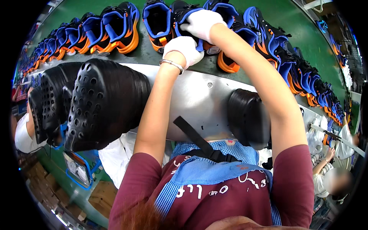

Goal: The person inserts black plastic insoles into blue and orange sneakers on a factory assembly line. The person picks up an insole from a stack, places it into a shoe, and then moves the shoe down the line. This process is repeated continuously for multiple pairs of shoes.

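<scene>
Both my hands wear white gloves and are at one black sneaker with a blue lining, in the row across the metal ledge. My left hand, with a bracelet at the wrist, is closed at the heel end of this sneaker. Farther up, my right hand is bent over its collar, and its fingertips are partly hidden at the opening. Just left stands another sneaker with a blue lining and an orange heel tab. Right of my hands, a sneaker with an orange sole is partly covered by my right forearm.
A long row of similar sneakers runs left, and another runs right on the green surface. Stacks of perforated black sole-shaped pieces stand left; a smaller black stack stands right. Other people are at both sides.
</scene>
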Demonstrator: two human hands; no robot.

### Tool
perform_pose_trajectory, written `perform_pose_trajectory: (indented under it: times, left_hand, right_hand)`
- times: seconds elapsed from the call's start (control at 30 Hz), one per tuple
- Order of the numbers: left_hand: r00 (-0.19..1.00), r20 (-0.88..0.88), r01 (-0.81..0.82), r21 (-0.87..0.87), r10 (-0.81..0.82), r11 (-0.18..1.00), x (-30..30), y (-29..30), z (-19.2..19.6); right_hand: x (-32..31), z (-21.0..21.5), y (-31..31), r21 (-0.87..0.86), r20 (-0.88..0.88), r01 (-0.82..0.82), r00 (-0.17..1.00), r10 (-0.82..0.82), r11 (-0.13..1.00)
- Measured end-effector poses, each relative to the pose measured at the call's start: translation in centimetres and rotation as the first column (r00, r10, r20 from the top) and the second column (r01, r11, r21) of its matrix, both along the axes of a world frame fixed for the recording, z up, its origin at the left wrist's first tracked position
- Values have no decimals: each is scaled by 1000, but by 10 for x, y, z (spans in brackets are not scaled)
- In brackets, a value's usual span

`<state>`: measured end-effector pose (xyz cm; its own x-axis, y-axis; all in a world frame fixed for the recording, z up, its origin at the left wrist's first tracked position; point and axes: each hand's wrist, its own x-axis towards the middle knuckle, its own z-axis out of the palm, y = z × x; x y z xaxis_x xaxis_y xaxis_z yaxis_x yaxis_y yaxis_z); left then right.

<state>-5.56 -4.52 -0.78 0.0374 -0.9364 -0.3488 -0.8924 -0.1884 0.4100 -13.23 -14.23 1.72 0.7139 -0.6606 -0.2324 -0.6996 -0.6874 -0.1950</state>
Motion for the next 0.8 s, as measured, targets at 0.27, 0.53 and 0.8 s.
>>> perform_pose_trajectory:
  times: [0.27,0.53,0.8]
  left_hand:
    - [734,-593,-619,-384,330,685,9,50,5]
    - [838,-164,-545,-316,521,777,13,5,-5]
    - [821,-307,-566,-326,482,757,20,-10,-22]
  right_hand:
    - [-93,7,14,-87,306,-67,948,91,994]
    - [-71,9,21,-59,210,-99,972,109,993]
    - [-27,8,24,-73,204,-73,975,86,995]
